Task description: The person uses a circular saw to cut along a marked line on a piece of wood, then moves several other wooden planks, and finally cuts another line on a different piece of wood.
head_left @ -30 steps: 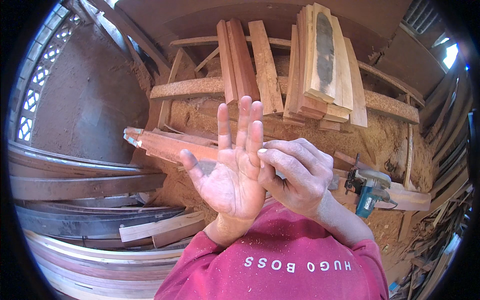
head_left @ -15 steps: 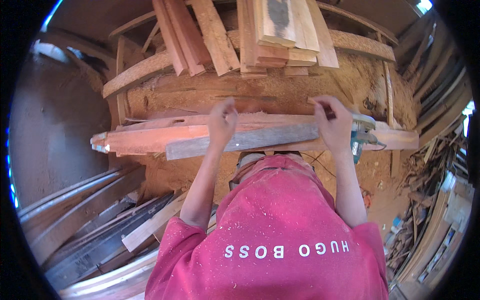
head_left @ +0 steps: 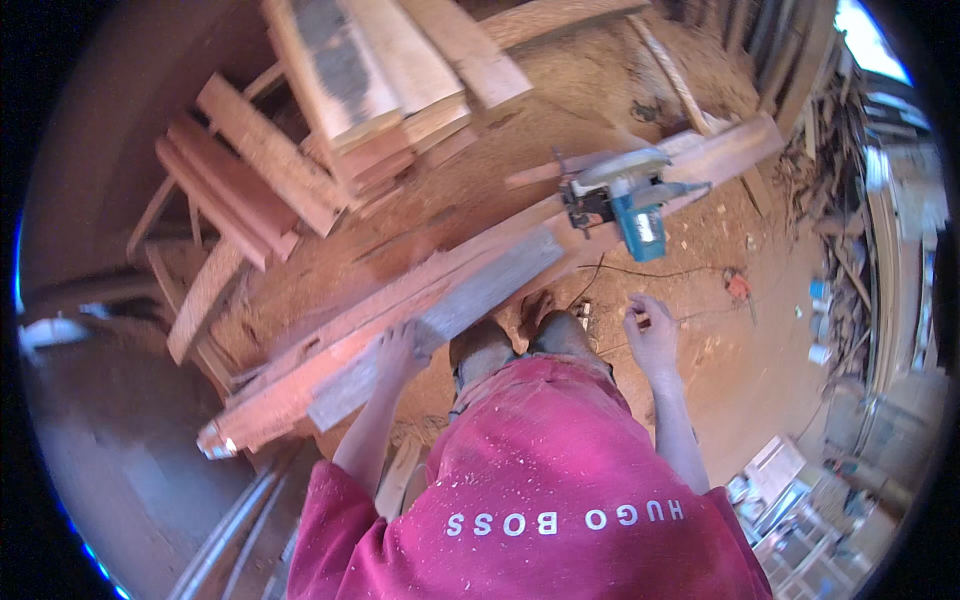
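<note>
The floor [head_left: 720, 365], brown and dusty, spreads under everything. Across it a long reddish beam [head_left: 275, 402] slants from lower left to upper right, in front of the person's legs. Beyond its far side, at upper left, planks [head_left: 420, 75] lie in a pile.

A grey board [head_left: 490, 285] lies on the beam along the near side, its long axis running nearly the same way as the beam's. Its lower-left end is toward the person's left; its upper-right end stops just beside the saw [head_left: 640, 225], a blue power tool sitting on the beam. Whether the two touch, I cannot tell.

The left hand [head_left: 400, 350] is the nearer one: it is on the board, left of its middle, so most of the length stretches from those fingers up and to the right. They point away from the person, toward the far edge, and seem laid across the wood; blur hides whether the thumb clamps the near edge.

The right hand [head_left: 652, 335] hangs apart from the board, over the floor. From it the board's near end lies up and to the left, with the saw almost straight above. Its fingers curl toward the thumb; I cannot tell whether they pinch anything small.
</note>
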A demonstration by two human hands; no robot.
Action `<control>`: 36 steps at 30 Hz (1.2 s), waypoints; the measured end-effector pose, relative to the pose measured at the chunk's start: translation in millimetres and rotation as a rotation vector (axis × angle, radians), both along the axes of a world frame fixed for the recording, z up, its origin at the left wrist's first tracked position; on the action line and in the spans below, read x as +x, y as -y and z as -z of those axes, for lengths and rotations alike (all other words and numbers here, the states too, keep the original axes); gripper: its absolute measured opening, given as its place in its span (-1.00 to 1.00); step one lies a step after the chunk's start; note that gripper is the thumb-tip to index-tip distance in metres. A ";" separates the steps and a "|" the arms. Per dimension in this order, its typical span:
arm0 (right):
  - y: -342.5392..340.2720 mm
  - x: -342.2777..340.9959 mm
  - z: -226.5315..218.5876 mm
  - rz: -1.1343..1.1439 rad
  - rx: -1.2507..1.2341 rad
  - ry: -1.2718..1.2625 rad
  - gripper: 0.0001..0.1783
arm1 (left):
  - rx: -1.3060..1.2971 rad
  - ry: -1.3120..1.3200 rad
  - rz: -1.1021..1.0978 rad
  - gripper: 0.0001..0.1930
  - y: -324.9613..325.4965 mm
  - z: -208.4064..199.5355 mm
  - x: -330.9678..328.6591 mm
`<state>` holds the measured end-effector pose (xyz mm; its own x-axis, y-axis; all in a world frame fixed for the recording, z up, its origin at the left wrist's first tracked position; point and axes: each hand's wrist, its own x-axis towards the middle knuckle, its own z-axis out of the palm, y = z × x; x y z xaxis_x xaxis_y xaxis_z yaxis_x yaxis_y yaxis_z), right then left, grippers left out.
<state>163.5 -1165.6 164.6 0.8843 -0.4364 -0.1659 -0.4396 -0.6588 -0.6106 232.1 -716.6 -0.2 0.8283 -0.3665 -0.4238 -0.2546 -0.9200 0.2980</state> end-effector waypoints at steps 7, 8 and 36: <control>22.0 -21.0 17.8 0.263 0.207 0.040 -0.38 | 0.065 0.218 0.284 -0.21 57.0 -138.8 15.7; 30.1 -37.9 28.2 0.284 0.222 0.021 -0.31 | 0.036 0.257 0.366 -0.24 82.5 -160.0 23.3; 483.4 -29.0 4.5 0.819 1.248 1.311 -0.80 | -0.818 1.032 1.353 -0.30 683.4 -453.1 -85.0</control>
<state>134.5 -1649.0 160.1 0.3827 -0.9067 -0.1774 0.6599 0.4027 -0.6344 147.1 -1400.0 452.9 -0.3698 -0.7285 0.5766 -0.9291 0.2962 -0.2217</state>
